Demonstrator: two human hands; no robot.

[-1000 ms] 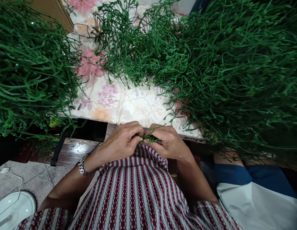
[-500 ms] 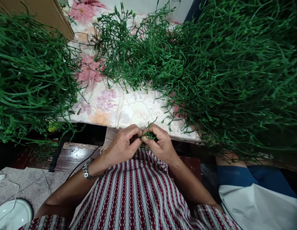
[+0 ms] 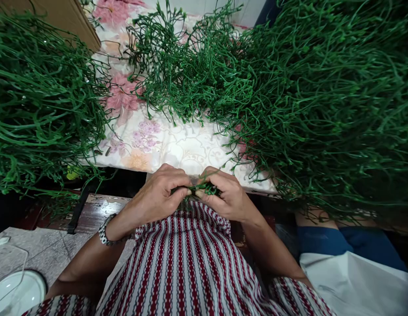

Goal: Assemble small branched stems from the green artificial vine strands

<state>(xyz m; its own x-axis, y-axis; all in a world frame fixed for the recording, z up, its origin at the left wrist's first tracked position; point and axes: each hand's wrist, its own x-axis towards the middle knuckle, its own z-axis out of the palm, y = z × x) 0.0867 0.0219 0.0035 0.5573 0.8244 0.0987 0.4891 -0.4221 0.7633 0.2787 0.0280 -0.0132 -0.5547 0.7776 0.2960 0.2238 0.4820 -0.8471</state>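
Note:
Close to my lap, at the front edge of the cloth-covered table, both hands pinch a small green branched plant stem that looks like plastic. My left hand (image 3: pixel 162 191), with a metal watch (image 3: pixel 106 230) on its wrist, has thumb and fingers closed on one end. My right hand (image 3: pixel 227 195) grips the other end, and thin tips of the green plant stem (image 3: pixel 208 188) stick out between its fingers. Part of the stem is hidden behind the fingers. The thumbs are a little apart.
A floral tablecloth (image 3: pixel 184 142) covers the table. One heap of green stems (image 3: pixel 36 101) lies at the left, and a larger heap (image 3: pixel 322 101) spreads from the middle to the right. A cardboard box (image 3: pixel 74 22) stands at the back left. Blue-clothed legs (image 3: pixel 355 243) show at the right.
Both hands have moved slightly apart, the left hand to the left and the right hand a little to the right. The stem between them still sits in their fingers.

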